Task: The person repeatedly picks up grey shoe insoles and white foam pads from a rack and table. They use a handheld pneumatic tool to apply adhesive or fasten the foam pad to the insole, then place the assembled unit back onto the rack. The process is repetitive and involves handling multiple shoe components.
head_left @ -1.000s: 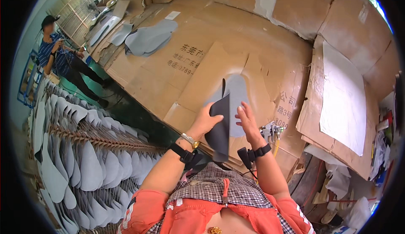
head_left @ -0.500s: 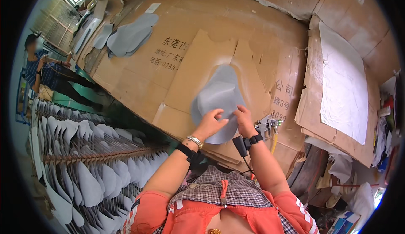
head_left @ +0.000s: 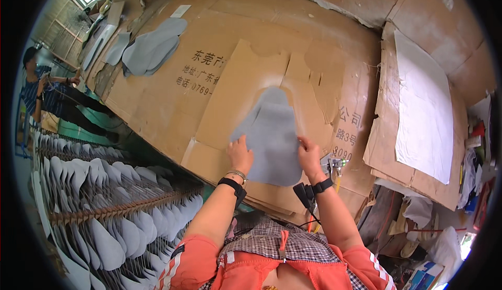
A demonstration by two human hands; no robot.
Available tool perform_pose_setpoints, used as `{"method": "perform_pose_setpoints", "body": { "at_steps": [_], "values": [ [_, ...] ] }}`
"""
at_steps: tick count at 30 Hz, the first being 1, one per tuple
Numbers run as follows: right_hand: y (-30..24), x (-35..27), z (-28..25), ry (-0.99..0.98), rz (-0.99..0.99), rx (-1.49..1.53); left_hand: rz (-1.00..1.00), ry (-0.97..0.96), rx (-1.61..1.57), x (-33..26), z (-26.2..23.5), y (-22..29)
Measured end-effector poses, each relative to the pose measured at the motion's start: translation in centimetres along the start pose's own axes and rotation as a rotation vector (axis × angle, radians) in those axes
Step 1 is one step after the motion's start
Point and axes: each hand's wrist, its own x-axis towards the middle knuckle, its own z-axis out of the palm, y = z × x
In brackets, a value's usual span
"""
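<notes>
A grey, pear-shaped sheet [head_left: 273, 149] lies mostly flat on the cardboard, its narrow end pointing away from me, with a crease or overlapping edge near the top. My left hand [head_left: 241, 155] has its fingers closed at the sheet's left edge. On the opposite side, the thumb and fingers of my right hand [head_left: 309, 156] pinch the right edge. Just right of that hand rests a metal spray gun [head_left: 334, 163] with a yellow hose. Whether more sheets lie beneath this one is hidden.
Several similar grey sheets [head_left: 151, 49] are piled at the far left of the cardboard-covered table [head_left: 157, 101]. Racks of hanging grey pieces [head_left: 112, 235] stand at my left. A white sheet [head_left: 422, 107] covers cardboard on the right. Another person [head_left: 52, 94] stands at far left.
My hands have moved apart to the sheet's two side edges. The sheet, bulged and pale on top before, now lies flatter and looks darker. The view has shifted slightly.
</notes>
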Motion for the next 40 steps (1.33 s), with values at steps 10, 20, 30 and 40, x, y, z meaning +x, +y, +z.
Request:
{"method": "perform_pose_setpoints", "body": {
  "at_steps": [10,20,30,40],
  "values": [
    [-9.0,2.6,1.7,-0.078,-0.311,0.11,-0.192,0.095,-0.165,0.2,-1.5,-0.7],
    [-11.2,7.0,-3.3,0.08,-0.232,0.309,-0.242,0.034,-1.218,5.9,-12.4,2.9],
    [-2.4,5.0,-1.8,-0.058,0.259,0.395,-0.068,0.024,-0.719,5.8,-8.0,-1.0],
    [3.7,-10.5,-9.8,-0.085,-0.192,-0.73,0.242,-0.147,0.102,-1.3,-0.9,2.3]
  ]
}}
